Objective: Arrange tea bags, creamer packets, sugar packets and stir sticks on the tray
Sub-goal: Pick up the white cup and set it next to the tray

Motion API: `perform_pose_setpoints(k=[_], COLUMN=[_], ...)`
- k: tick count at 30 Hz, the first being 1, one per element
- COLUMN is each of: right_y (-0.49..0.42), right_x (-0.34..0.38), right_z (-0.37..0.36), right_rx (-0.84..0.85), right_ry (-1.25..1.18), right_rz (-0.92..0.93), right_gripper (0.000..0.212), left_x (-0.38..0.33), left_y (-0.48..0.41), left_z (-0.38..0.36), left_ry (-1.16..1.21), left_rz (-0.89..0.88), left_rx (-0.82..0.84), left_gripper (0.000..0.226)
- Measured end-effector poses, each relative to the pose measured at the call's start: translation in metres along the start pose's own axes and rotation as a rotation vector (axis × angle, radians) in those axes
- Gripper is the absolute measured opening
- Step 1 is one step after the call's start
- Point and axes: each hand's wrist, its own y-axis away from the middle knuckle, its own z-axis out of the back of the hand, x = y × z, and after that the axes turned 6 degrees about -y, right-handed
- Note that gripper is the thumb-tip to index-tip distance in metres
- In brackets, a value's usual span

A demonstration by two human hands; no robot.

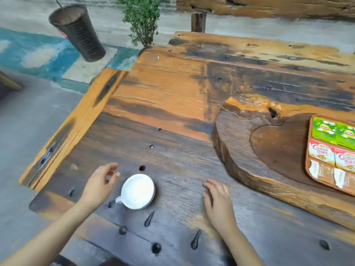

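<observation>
An orange-brown tray (pixel 309 143) lies at the right edge, cut off by the frame. On it sit green tea bags (pixel 324 132), red-and-white creamer packets (pixel 320 152) and brown-and-white sugar packets (pixel 319 171), in rows. No stir sticks show. A white cup (pixel 138 191) stands on the table near the front, handle toward me. My left hand (pixel 100 184) hovers just left of the cup, fingers apart, holding nothing. My right hand (pixel 218 202) rests palm down on the table right of the cup, empty.
The tray rests on a thick dark wooden slab (pixel 249 156) with a carved hollow. The rough plank table (pixel 172 93) has bolt heads and holes; its left edge drops to a grey floor. A dark woven basket (pixel 76 31) and a small plant (pixel 143 20) stand beyond.
</observation>
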Motion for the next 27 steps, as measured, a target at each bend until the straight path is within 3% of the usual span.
perform_pose_setpoints(k=[5,9,17,27], right_y=[-0.002,-0.003,-0.003,-0.006], right_x=[-0.001,-0.004,-0.003,-0.015], right_z=[-0.027,-0.033,-0.035,-0.018], right_rx=[-0.027,-0.033,-0.004,0.128], right_ry=[0.383,0.516,0.549,0.415], right_rz=[0.085,0.104,0.068,0.129], right_gripper=[0.045,0.051,0.053,0.058], left_x=[0.033,0.037,0.040,-0.010], left_y=[0.016,0.026,0.036,0.026], left_z=[-0.022,-0.029,-0.025,-0.022], left_ry=[0.096,0.445,0.809,0.809], left_rz=[0.116,0.185,0.218,0.074], left_rx=[0.276,0.415,0.481,0.591], left_gripper=[0.024,0.019,0.017,0.013])
